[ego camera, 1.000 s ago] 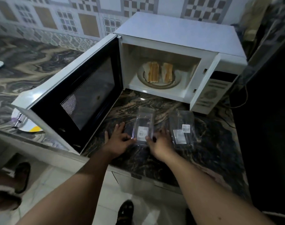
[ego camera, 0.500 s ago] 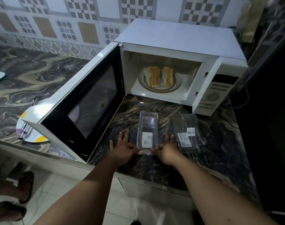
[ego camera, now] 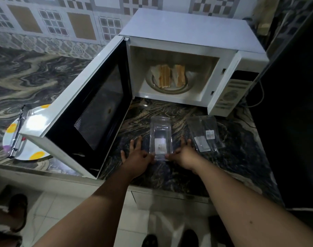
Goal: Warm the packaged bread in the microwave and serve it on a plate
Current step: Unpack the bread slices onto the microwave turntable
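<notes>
Bread (ego camera: 171, 75) lies in the upper centre of the frame, two sandwich pieces on the turntable (ego camera: 170, 89) inside the open microwave (ego camera: 187, 32). We judge it light and soft, easy to squash or to let fall open, so we would take each piece from below and by its two long sides, with flat fingers, not by pinching one corner. After warming it can be hot.

In the lower centre, our left hand (ego camera: 137, 155) and right hand (ego camera: 185, 154) are at the near end of an empty clear pack (ego camera: 161, 138) on the counter (ego camera: 241, 157). The thumbs touch its near corners and the other fingers are spread flat on the counter at each side; whether the thumbs only press or really pinch the edge, we cannot tell. The pack looks thin, stiff and slippery, very light. A second pack (ego camera: 205, 134) lies just to the right, apart from the first.

The plate (ego camera: 27, 150) at the left is half hidden behind the door (ego camera: 91, 107), and a metal tool on it is too small to name. The labels on the packs are not readable. The back of the oven is dim, and the far side of the bread we cannot see.
</notes>
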